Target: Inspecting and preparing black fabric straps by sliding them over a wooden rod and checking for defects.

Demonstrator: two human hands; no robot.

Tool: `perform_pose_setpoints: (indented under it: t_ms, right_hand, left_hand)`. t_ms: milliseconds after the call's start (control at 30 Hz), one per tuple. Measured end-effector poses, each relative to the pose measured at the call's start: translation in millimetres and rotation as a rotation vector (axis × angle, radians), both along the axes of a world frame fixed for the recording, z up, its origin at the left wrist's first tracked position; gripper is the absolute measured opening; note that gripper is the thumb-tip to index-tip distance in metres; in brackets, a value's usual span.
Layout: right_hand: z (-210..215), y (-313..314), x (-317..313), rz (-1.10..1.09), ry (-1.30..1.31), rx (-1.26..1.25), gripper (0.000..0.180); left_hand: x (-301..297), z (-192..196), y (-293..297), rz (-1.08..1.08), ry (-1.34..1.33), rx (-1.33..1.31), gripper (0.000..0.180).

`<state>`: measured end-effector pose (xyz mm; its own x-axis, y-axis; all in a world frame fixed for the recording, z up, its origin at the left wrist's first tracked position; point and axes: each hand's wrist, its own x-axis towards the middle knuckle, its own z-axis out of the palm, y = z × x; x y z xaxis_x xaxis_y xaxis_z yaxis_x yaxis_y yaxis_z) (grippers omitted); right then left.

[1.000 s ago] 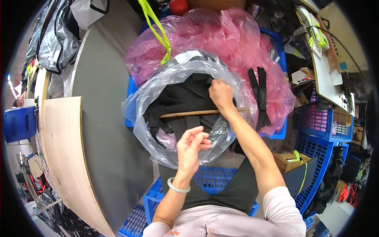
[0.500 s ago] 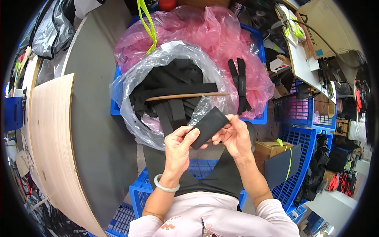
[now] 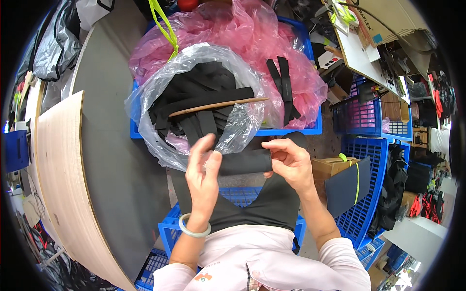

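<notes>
A flat, dark strip of black fabric [image 3: 245, 162] lies level above my lap. My right hand [image 3: 295, 165] pinches its right end between thumb and fingers. At the left end is my left hand [image 3: 203, 177], its thumb and fingers apart and slightly blurred; whether it touches the strip I cannot tell. Just beyond stands a clear plastic bag [image 3: 145, 104] with its mouth rolled open, full of black fabric strips [image 3: 199, 80]. Across the bag's mouth rests a thin, slightly curved wooden stick [image 3: 218, 105].
Pink plastic sheeting [image 3: 218, 29] fills a blue crate [image 3: 310, 127] behind the bag, two black strips [image 3: 286, 89] on top. A grey board [image 3: 116, 145] and wooden panel [image 3: 60, 169] flank me on the left. At right are a cardboard box [image 3: 327, 169] and blue crates [image 3: 376, 194].
The black fabric strip has turned from slanted to level. My left hand has loosened its grip and spread its fingers. My right hand has shifted slightly right. The whole view has shifted a little.
</notes>
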<state>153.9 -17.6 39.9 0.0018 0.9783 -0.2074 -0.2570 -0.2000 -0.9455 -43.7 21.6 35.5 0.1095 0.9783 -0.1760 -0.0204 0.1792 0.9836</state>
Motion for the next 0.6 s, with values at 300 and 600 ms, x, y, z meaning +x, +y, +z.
perform_pose_setpoints:
  t_ms: [300,600]
  right_hand:
    - [-6,-5,-27,-0.243,-0.788,0.370,0.022]
    - [-27,-10,-38,-0.311,-0.966,0.341,0.017]
  left_hand:
    - [47,-6,-33,-0.045,0.198,0.161,0.041]
    - [53,-30,-36,0.106,0.352,0.271,0.006]
